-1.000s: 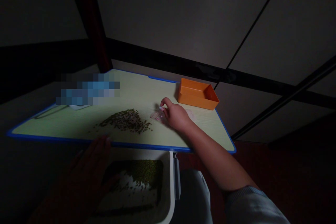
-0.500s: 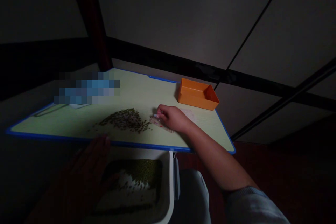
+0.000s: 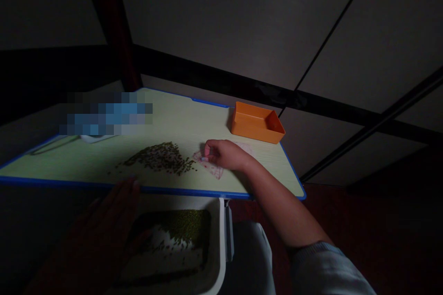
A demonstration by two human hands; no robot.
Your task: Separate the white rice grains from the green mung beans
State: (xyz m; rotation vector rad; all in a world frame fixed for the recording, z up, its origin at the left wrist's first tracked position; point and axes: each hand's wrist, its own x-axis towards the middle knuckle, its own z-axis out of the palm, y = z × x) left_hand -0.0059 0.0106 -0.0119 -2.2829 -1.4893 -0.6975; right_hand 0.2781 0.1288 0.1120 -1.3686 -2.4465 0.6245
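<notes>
The thin pinkish sheet (image 3: 216, 172) lies beneath the right hand (image 3: 226, 154), whose fingers curl narrowly; I cannot tell if they pinch it. It seems light, soft, perhaps slippery, best held at the edge left of the grip.

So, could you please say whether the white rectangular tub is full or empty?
Partly filled: the white rectangular tub has small green grains toward its far side, while its pale bottom shows nearer.

The thin, pink-marked sheet (image 3: 215, 172) lies on the tabletop (image 3: 183, 120) — just beside dark, loosely heaped grains (image 3: 161, 156).
</notes>
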